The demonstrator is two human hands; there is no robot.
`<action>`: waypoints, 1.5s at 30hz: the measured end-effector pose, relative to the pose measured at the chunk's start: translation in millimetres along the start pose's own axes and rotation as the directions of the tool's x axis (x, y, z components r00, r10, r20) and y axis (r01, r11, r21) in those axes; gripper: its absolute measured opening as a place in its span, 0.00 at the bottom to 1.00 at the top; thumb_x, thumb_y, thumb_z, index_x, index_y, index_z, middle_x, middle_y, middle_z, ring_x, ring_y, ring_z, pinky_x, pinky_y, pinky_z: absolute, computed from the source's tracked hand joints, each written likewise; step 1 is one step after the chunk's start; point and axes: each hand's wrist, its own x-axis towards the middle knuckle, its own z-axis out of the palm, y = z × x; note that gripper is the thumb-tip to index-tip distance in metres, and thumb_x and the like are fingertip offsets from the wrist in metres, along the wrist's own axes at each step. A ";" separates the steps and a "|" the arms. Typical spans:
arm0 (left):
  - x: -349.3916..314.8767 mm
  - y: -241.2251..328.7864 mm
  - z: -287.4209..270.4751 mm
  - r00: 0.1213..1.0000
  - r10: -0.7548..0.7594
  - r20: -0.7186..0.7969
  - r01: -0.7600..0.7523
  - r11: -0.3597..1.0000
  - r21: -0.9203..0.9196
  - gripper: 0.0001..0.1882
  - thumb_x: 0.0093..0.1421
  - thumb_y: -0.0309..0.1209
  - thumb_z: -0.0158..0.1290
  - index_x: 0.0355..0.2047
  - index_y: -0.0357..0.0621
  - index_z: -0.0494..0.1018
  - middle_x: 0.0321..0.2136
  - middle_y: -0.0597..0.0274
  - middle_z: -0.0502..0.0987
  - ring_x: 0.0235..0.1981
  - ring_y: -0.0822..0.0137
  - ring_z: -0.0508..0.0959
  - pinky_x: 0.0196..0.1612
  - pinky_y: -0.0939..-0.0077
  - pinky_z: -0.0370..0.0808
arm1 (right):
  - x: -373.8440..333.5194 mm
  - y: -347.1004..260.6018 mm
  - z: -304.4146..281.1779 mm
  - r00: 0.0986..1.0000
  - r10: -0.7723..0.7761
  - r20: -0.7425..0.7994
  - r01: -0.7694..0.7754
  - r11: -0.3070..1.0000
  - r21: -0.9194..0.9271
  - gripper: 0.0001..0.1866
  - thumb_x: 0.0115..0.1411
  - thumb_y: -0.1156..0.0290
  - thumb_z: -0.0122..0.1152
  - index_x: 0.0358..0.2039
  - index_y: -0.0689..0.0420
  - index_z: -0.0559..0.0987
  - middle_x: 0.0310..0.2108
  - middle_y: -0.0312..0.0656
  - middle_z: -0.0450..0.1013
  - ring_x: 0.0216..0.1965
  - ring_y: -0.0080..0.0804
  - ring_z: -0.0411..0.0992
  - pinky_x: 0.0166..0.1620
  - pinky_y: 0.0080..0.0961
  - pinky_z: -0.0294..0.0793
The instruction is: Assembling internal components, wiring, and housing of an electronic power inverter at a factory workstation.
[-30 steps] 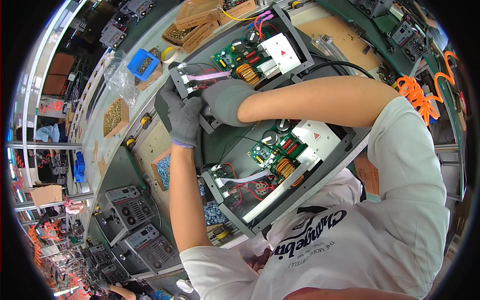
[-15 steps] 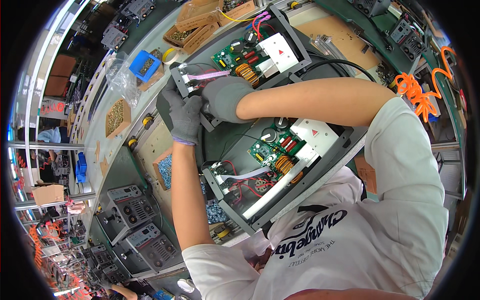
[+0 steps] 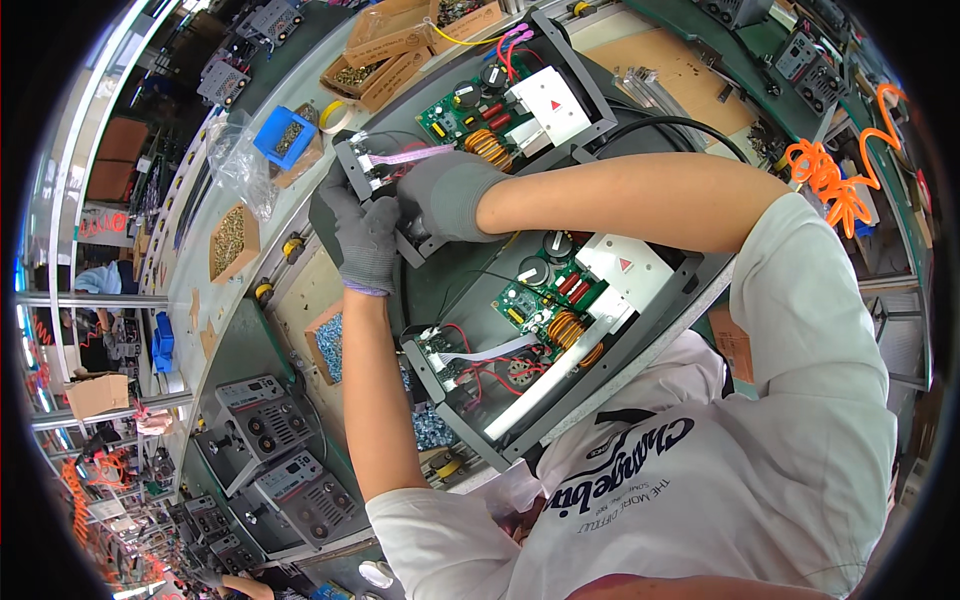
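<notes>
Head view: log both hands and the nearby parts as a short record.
Left: gray-gloved left hand, at the front end of the farther open gray metal chassis
Right: gray-gloved right hand, close beside it, grip unclear
Nearer the body: second open gray metal chassis, white ribbon cable inside
Upper left: blue plastic bin, small metal parts inside
Far right: coiled orange hose

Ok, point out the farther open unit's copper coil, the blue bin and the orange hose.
Copper coil [image 3: 487, 148]: head view, middle of its windings.
Blue bin [image 3: 267, 139]: head view, its left wall.
Orange hose [image 3: 808, 166]: head view, its coiled section.
</notes>
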 end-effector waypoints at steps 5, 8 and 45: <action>2.7 -0.6 -5.7 1.000 0.014 0.002 -0.014 0.996 0.088 0.49 0.43 0.35 0.55 0.66 0.31 0.52 0.57 0.47 0.68 0.56 0.57 0.74 0.59 0.64 0.75 | 2.3 -7.6 -2.6 0.996 0.053 0.070 -0.056 0.998 0.031 0.14 0.60 0.58 0.61 0.41 0.52 0.86 0.39 0.50 0.81 0.43 0.51 0.80 0.48 0.44 0.78; 2.2 -3.1 -4.4 1.000 0.027 0.008 -0.028 0.995 0.096 0.49 0.44 0.34 0.55 0.66 0.31 0.52 0.56 0.47 0.68 0.55 0.57 0.75 0.58 0.64 0.75 | 7.4 -1.9 1.8 0.992 -0.030 0.119 0.030 1.000 -0.003 0.14 0.61 0.58 0.61 0.40 0.53 0.85 0.39 0.50 0.81 0.42 0.52 0.79 0.47 0.45 0.78; -8.5 24.4 8.4 0.995 0.026 -0.095 -0.015 0.994 0.112 0.43 0.44 0.32 0.53 0.63 0.26 0.60 0.51 0.48 0.76 0.48 0.61 0.79 0.53 0.68 0.78 | -6.5 -2.6 -3.3 0.990 -0.061 0.124 0.067 0.997 -0.046 0.19 0.66 0.55 0.52 0.44 0.55 0.83 0.40 0.55 0.80 0.44 0.55 0.78 0.49 0.46 0.76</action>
